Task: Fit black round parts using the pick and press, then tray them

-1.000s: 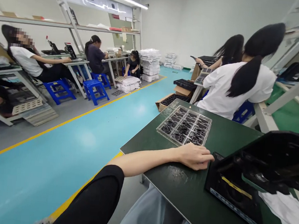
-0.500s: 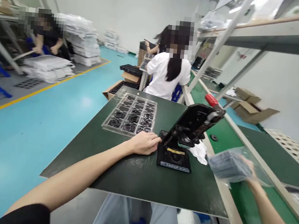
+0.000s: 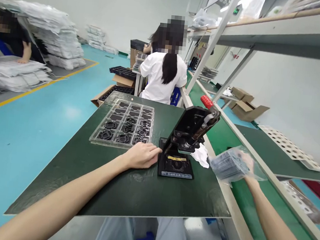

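Observation:
My left hand [image 3: 143, 155] rests on the dark green table [image 3: 118, 195] with its fingers curled in. Its fingertips touch the left side of a black toggle press [image 3: 175, 170], and anything beneath them is hidden. The press's upper plate is tilted up, with a red-gripped handle [image 3: 207, 102]. A yellow strip lies across its base. To the right, my right hand [image 3: 245, 162] is closed on a clear plastic bag [image 3: 229, 165] holding a stack of thin greyish pieces. Left of the press lies a clear compartment tray [image 3: 120, 140] with several black ring-shaped parts.
A white cloth [image 3: 201, 155] lies beside the press. The green belt surface [image 3: 263, 220] runs along the table's right, under a slanted shelf post [image 3: 215, 46]. Ahead sits a co-worker in a white shirt [image 3: 162, 76], near black trays [image 3: 122, 72]. Another person is at far left by stacked white bundles [image 3: 58, 31].
My view has swung right, so the table and press appear further left. The right hand still holds the bag, now less blurred. My left hand stays against the press.

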{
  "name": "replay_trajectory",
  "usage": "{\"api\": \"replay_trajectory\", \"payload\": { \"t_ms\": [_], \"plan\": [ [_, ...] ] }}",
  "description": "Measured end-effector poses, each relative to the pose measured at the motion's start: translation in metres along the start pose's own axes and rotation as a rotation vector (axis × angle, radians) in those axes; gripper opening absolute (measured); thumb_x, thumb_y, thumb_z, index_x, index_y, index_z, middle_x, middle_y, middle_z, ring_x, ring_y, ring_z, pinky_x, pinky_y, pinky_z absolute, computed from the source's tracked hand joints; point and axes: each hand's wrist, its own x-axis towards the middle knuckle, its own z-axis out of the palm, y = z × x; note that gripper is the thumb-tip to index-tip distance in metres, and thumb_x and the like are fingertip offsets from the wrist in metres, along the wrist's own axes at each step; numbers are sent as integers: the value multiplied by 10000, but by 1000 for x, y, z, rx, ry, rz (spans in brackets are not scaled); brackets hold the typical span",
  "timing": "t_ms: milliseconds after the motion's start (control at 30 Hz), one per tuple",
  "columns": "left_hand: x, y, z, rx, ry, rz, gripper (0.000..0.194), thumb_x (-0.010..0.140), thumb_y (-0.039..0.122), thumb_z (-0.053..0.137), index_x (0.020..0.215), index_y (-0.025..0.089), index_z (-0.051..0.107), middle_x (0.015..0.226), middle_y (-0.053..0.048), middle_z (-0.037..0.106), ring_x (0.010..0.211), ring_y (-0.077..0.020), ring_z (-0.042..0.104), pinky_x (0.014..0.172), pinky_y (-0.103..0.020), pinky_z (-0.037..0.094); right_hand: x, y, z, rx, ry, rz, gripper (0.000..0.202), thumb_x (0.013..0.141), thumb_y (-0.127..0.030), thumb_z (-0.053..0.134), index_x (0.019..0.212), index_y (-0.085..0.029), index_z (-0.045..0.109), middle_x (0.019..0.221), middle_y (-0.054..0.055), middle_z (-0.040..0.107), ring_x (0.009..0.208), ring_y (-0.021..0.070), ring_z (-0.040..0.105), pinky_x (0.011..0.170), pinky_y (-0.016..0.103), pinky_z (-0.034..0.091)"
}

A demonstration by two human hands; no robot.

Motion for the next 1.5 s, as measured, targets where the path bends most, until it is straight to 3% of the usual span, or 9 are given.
{"api": "replay_trajectory", "payload": {
  "t_ms": [200, 267, 367, 467, 567, 900, 1100, 1267, 1500],
  "plan": [
    [6, 43, -12, -51, 150, 188, 190, 975, 145, 445, 1093, 143, 595, 679, 13, 641, 575, -127, 600, 463, -273, 377, -104, -38, -93, -15, 356, 178, 412, 1028, -470, 445, 740, -220, 603, 577, 52, 476, 486, 202, 446, 468, 357, 324],
    [8, 65, -13, -134, 114, 250, 184, 966, 155, 464, 1102, 137, 586, 675, 19, 629, 590, -136, 600, 452, -300, 373, -137, -70, -99, 41, 247, -42, 269, 1029, -398, 512, 924, -220, 684, 686, 50, 560, 521, 183, 470, 476, 333, 358],
    [8, 89, -11, -284, -34, 265, 246, 965, 232, 530, 1188, 131, 550, 812, -7, 682, 694, -160, 653, 477, -314, 434, -163, -122, -83, 247, -141, -482, 253, 1039, -212, 538, 1261, -243, 655, 860, 44, 653, 640, 169, 542, 554, 288, 443],
    [7, 96, -8, -459, -157, 212, 413, 955, 350, 614, 1272, 118, 489, 1109, -76, 707, 897, -179, 705, 584, -299, 536, -162, -164, -53, 368, -334, -683, 256, 1053, -144, 515, 1266, -224, 631, 908, 38, 686, 711, 174, 545, 619, 284, 459],
    [5, 92, -6, -539, -191, 105, 564, 906, 452, 691, 1301, 112, 476, 1287, -114, 651, 1056, -213, 702, 654, -302, 572, -150, -182, -34, 418, -420, -668, 140, 1058, -234, 546, 1118, -201, 669, 913, 46, 682, 776, 191, 562, 667, 299, 467],
    [2, 92, -1, -465, -230, 131, 304, 978, 351, 581, 1212, 162, 629, 1188, -41, 712, 963, -202, 675, 618, -322, 517, -132, -170, -31, 792, -263, 143, 524, 1093, -581, 412, 1067, -172, 739, 1007, 94, 684, 874, 199, 646, 740, 288, 514],
    [2, 90, -1, -444, -256, 144, 275, 978, 237, 546, 1225, 144, 624, 1165, -29, 726, 973, -189, 660, 685, -326, 540, -107, -199, 7, 735, -161, -89, 556, 1091, -582, 420, 883, -172, 734, 659, 19, 558, 574, 135, 514, 536, 253, 403],
    [1, 93, -1, -438, -248, 120, 326, 992, 321, 549, 1248, 127, 604, 1100, -38, 744, 957, -207, 673, 612, -350, 510, -106, -200, 30, 673, -190, -271, 443, 1092, -454, 490, 838, -162, 704, 786, 46, 671, 711, 142, 648, 673, 241, 503],
    [1, 91, -1, -523, -257, 78, 468, 925, 452, 687, 1259, 138, 592, 1072, -62, 749, 966, -232, 704, 623, -342, 519, -109, -195, 33, 679, -228, -226, 327, 1045, -451, 585, 969, -166, 725, 864, 55, 703, 749, 159, 676, 656, 247, 518]
  ]
}}
